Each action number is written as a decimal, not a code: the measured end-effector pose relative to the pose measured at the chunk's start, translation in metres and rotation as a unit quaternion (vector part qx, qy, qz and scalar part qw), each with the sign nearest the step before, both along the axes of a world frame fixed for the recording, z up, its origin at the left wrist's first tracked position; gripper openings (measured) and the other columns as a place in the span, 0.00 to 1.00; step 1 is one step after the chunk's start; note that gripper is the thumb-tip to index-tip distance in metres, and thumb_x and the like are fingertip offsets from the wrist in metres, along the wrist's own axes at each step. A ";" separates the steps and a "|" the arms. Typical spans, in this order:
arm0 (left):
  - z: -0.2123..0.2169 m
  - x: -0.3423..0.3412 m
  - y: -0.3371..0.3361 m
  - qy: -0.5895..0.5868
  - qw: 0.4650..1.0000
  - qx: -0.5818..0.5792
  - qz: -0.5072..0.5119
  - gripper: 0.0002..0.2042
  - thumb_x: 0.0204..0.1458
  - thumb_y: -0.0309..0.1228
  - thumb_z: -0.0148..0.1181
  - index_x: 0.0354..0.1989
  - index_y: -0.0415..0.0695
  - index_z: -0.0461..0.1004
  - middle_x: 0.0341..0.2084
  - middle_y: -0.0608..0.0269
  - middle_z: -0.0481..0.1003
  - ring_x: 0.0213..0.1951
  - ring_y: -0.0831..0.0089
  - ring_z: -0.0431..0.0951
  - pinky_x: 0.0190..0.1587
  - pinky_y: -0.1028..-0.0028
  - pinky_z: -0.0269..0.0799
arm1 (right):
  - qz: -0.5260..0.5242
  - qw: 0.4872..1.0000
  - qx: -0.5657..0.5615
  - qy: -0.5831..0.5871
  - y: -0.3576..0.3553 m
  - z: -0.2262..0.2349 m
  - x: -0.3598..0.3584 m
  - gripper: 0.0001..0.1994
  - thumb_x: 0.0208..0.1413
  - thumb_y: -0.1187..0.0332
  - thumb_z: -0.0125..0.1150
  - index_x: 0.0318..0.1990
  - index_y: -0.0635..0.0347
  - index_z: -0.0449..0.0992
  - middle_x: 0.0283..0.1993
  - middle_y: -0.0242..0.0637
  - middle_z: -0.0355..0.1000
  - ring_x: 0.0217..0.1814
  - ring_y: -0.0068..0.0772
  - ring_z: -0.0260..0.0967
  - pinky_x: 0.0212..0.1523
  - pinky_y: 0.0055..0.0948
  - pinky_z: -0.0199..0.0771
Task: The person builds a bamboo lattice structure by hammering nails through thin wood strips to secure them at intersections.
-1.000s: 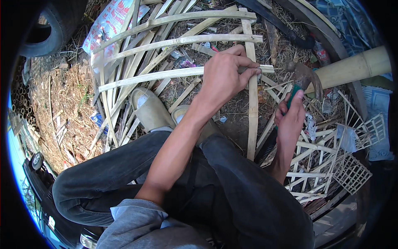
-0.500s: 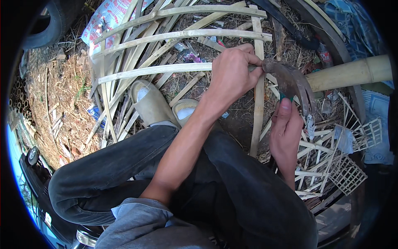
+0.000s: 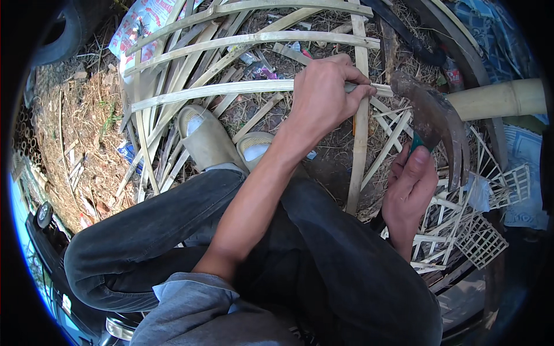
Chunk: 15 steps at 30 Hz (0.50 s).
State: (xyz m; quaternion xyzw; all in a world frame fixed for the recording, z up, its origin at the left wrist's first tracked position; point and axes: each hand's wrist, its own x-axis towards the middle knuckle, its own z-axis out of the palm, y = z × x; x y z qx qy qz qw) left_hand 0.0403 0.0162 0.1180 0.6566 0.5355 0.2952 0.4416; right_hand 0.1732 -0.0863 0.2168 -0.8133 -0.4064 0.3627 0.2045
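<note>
A claw hammer [image 3: 426,104] with a rusty head and a green part at its neck is in my right hand [image 3: 410,193], fingers closed round the handle. Its face sits just right of a pale bamboo strip's end, apart from it. My left hand [image 3: 328,92] pinches that bamboo strip [image 3: 213,90] near its right end, over an upright bamboo slat [image 3: 359,164]. Whether a nail is between the fingertips I cannot make out. Two more curved strips, a middle one [image 3: 254,38] and a far one [image 3: 248,8], cross the same slat farther away.
Loose bamboo slats [image 3: 179,81] pile up at the left. A thick bamboo pole [image 3: 499,99] juts in from the right. Woven bamboo lattice pieces [image 3: 482,242] lie at lower right, and a tyre [image 3: 69,37] stands at far left. My sandals [image 3: 210,135] rest beside the strips.
The hammer has moved right and slightly nearer me, away from my left fingertips. My right hand has moved with it. My left hand stays on the strip, almost unmoved.
</note>
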 end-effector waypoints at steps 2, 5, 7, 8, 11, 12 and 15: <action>0.000 -0.005 0.001 -0.001 1.000 0.014 -0.001 0.09 0.45 0.34 0.75 0.32 0.44 0.87 0.26 0.58 0.78 0.29 0.56 0.80 0.33 0.62 0.73 | 0.109 0.985 -0.116 -0.062 0.010 -0.002 0.008 0.23 0.76 0.58 0.43 0.58 0.73 0.70 0.40 0.50 0.76 0.33 0.45 0.73 0.38 0.37 0.72; 0.004 -0.003 0.003 0.032 0.999 -0.028 -0.015 0.08 0.46 0.34 0.73 0.31 0.43 0.86 0.29 0.60 0.79 0.34 0.55 0.81 0.37 0.60 0.75 | 0.072 0.991 -0.112 -0.025 0.011 -0.003 0.010 0.22 0.75 0.58 0.43 0.56 0.73 0.71 0.33 0.57 0.73 0.29 0.54 0.71 0.37 0.41 0.71; 0.001 0.004 0.005 -0.005 1.000 0.016 -0.022 0.09 0.45 0.34 0.75 0.32 0.43 0.87 0.27 0.58 0.79 0.30 0.56 0.80 0.35 0.62 0.74 | -0.056 0.998 0.027 0.031 0.009 0.000 0.006 0.22 0.76 0.54 0.40 0.42 0.68 0.70 0.25 0.35 0.62 0.25 0.28 0.56 0.28 0.32 0.56; -0.001 0.002 0.002 -0.005 1.000 0.014 -0.023 0.09 0.45 0.34 0.75 0.32 0.43 0.87 0.27 0.58 0.79 0.30 0.56 0.80 0.35 0.62 0.74 | -0.097 0.991 0.070 0.052 0.005 -0.001 0.005 0.24 0.77 0.52 0.39 0.38 0.66 0.70 0.22 0.27 0.58 0.24 0.20 0.51 0.25 0.28 0.51; -0.007 -0.007 -0.001 -0.021 0.999 0.044 -0.014 0.10 0.44 0.33 0.76 0.33 0.41 0.86 0.27 0.56 0.79 0.31 0.55 0.81 0.36 0.62 0.75 | 0.108 0.992 -0.018 -0.057 0.010 -0.010 0.006 0.25 0.77 0.52 0.39 0.34 0.64 0.69 0.23 0.28 0.59 0.24 0.19 0.52 0.25 0.28 0.52; -0.009 -0.011 0.000 -0.027 0.999 0.039 -0.022 0.11 0.44 0.32 0.77 0.33 0.41 0.85 0.28 0.55 0.79 0.32 0.55 0.81 0.37 0.62 0.75 | 0.109 0.992 -0.016 -0.055 0.010 -0.011 0.004 0.25 0.77 0.52 0.39 0.34 0.64 0.69 0.23 0.28 0.59 0.24 0.19 0.52 0.25 0.28 0.52; -0.008 -0.008 0.001 -0.041 0.998 0.039 -0.031 0.12 0.43 0.32 0.78 0.33 0.40 0.85 0.28 0.55 0.80 0.33 0.54 0.81 0.38 0.62 0.76 | 0.025 0.999 -0.023 0.012 0.014 -0.001 0.006 0.25 0.77 0.51 0.39 0.35 0.65 0.70 0.24 0.28 0.61 0.25 0.19 0.55 0.25 0.28 0.54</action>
